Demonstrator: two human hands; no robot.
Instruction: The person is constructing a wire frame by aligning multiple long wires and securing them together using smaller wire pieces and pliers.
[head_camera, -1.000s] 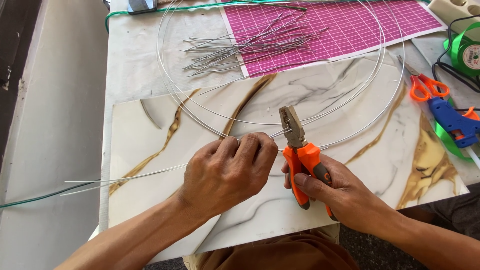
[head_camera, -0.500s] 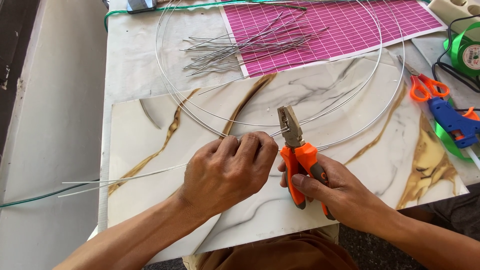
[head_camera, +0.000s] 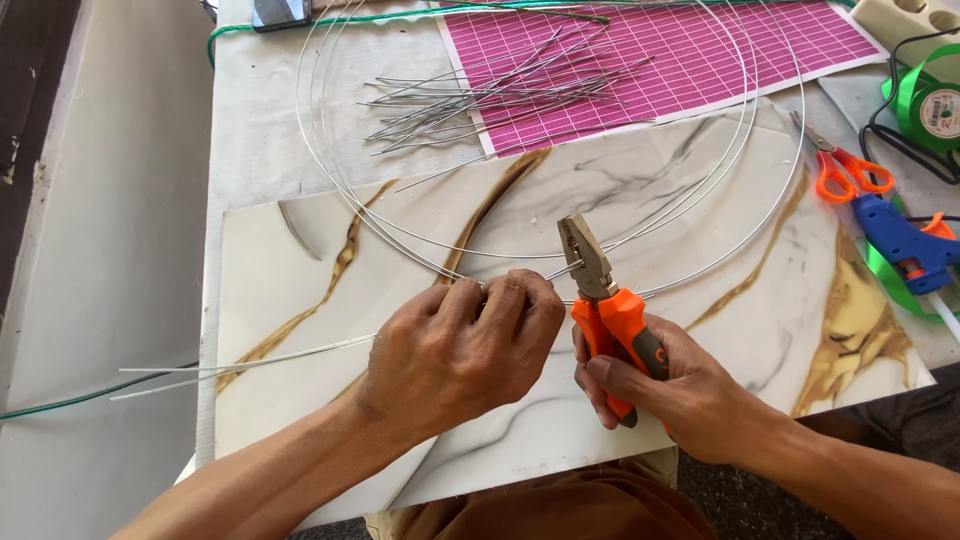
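Here, the orange-handled pliers (head_camera: 610, 310) are held in the right hand (head_camera: 680, 395), whose grip is wrapped tight round the handles, and the nose of the tool is closed on a short end of silver wire (head_camera: 556, 270). Just left of the pliers, the left hand (head_camera: 465, 345) is curled into a closed grip over a bundle of straight wires (head_camera: 250, 362), whose ends run out leftward past the edge of the marbled board (head_camera: 300, 290).

Beyond the pliers, large wire hoops (head_camera: 400, 225) are spread over the surface, and further back a heap of cut wire lengths (head_camera: 480, 100) lies partly on a pink gridded cutting mat (head_camera: 700, 50). To the right of the pliers, orange-handled scissors (head_camera: 845, 170), a blue glue gun (head_camera: 905, 245) and a roll of green ribbon (head_camera: 930, 105) are found; the roll's round central label is pale with a red mark.

A slip could be judged likely if the wire end is only lightly pinched: it may spring free and jab the left fingers. The long loose ends could also be bent or snagged on the board edge.
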